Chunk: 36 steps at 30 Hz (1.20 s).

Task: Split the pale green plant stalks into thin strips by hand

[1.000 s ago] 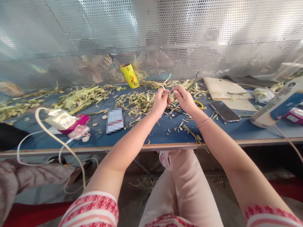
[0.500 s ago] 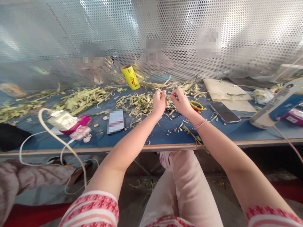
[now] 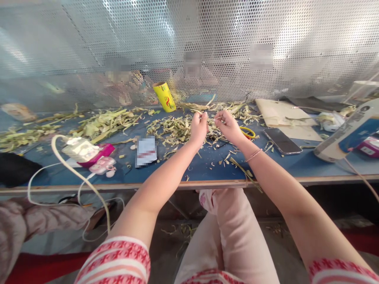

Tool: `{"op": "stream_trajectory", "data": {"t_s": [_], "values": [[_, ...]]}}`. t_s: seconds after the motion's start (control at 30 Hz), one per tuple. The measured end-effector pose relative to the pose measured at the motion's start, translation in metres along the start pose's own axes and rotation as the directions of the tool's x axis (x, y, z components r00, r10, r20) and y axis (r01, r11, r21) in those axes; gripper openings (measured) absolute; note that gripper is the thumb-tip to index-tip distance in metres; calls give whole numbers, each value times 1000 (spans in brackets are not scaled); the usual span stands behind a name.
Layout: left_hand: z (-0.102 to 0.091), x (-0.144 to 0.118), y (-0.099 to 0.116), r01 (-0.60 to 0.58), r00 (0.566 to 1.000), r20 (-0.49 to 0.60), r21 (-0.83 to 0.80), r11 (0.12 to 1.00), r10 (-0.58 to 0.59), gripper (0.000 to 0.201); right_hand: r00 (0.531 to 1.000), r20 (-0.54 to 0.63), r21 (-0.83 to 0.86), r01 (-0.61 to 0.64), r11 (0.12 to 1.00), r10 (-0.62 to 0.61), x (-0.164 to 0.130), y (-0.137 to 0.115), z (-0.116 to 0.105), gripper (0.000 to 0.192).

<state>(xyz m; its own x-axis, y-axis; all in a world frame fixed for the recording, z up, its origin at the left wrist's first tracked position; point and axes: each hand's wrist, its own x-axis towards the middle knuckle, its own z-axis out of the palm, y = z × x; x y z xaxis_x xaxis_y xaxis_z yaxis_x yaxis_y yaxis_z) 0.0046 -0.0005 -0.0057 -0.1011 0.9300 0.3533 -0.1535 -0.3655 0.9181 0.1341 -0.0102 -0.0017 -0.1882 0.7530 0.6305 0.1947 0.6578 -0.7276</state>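
Observation:
My left hand [image 3: 199, 128] is closed in a pinch above a heap of dry, pale-green plant strips [image 3: 174, 129]. Close on its right, my right hand [image 3: 227, 125] also has its thumb and fingers pressed together. A small gap separates the fingertips. Whatever they pinch is too small to make out against the strips behind. Scissors with yellow and red handles [image 3: 248, 132] lie partly hidden behind my right hand. Scattered trimmings [image 3: 226, 159] cover the blue table [image 3: 166, 173] in front of both hands.
A yellow tube [image 3: 165, 97] stands tilted against the perforated metal panel [image 3: 225, 35]. More strips [image 3: 108, 123] lie left. A phone [image 3: 282, 141], brown paper [image 3: 284, 114] and a white-blue container [image 3: 346, 134] are right. A power strip [image 3: 84, 150] with cables sits left; another person's leg [image 3: 50, 221] shows below.
My right hand has shifted slightly to the right, its fingertips a little farther from my left hand. The whole view has drifted slightly; the objects on the table stay in place.

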Motion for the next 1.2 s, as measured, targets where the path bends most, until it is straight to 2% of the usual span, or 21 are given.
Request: {"op": "stream_trajectory", "data": {"t_s": [0.17, 0.4, 0.57, 0.73, 0.9, 1.0, 1.1, 1.2], "values": [[1, 4, -7, -102, 992, -66, 33, 994, 104, 39, 999, -36, -4, -15, 1000, 15, 2, 0, 2, 11], [-1, 2, -7, -203, 979, 2, 123, 971, 204, 40, 981, -97, 139, -152, 979, 166, 7, 14, 2, 20], [1, -5, 2, -252, 968, 47, 189, 949, 248, 39, 971, -137, 146, -174, 974, 194, 8, 18, 3, 23], [2, -8, 5, -229, 973, 33, 224, 947, 228, 36, 978, -152, -43, -151, 988, 143, 4, 10, 0, 12], [2, -6, 0, -90, 994, 79, 139, 986, 79, 38, 988, -151, -183, -52, 982, 24, -1, 0, -4, 6], [1, -4, -1, -23, 992, 123, 108, 994, 10, 40, 990, -139, -132, -34, 991, 16, 0, -2, -3, 5], [1, -3, -1, -20, 987, 159, 116, 993, 2, 36, 991, -129, -33, -29, 999, 25, 2, -2, -2, 8], [1, -3, -1, 8, 988, 154, 49, 999, -15, 30, 991, -119, 55, -54, 997, 60, 3, -1, -3, 13]]}}
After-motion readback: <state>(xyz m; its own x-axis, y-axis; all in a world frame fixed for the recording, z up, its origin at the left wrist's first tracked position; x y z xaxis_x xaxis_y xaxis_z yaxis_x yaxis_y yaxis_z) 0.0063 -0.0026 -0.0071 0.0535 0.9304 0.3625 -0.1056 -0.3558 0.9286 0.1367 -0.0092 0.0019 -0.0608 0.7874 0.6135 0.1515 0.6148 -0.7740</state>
